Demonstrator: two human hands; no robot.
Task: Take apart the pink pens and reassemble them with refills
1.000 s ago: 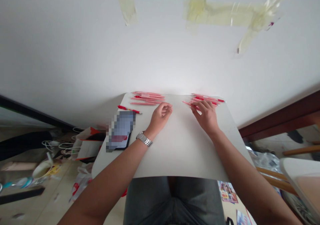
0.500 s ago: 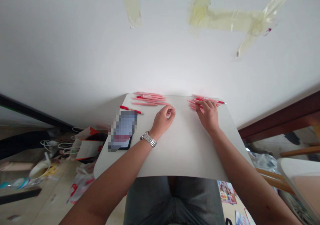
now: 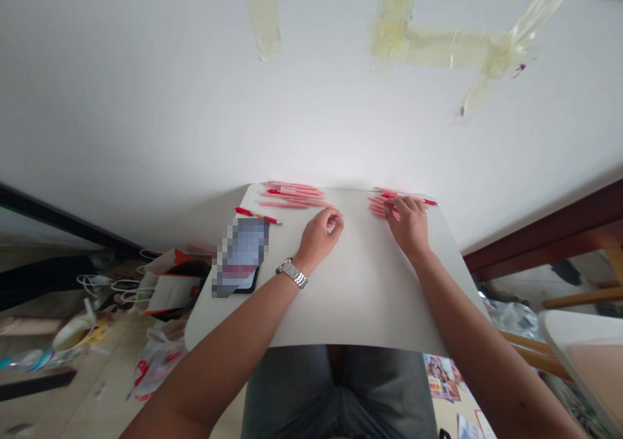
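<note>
My left hand [image 3: 321, 232], with a metal watch on the wrist, rests on the white table [image 3: 350, 289] with its fingers curled in loosely, and nothing shows in them. It lies just below a left pile of pink and red pens [image 3: 292, 195]. My right hand [image 3: 409, 225] lies over the near edge of a right pile of pink and red pens [image 3: 403, 199], fingertips bent down onto them. I cannot make out whether it grips one. A single red pen [image 3: 257, 215] lies apart at the left.
A phone [image 3: 241, 256] lies on the table's left side. The table stands against a white wall with yellowed tape strips [image 3: 438, 36]. Bags and clutter [image 3: 160, 283] cover the floor at the left; a chair [image 3: 579, 354] stands at the right.
My right hand has slid further up onto the right pile of pens. My left hand has shifted slightly to the right, still curled.
</note>
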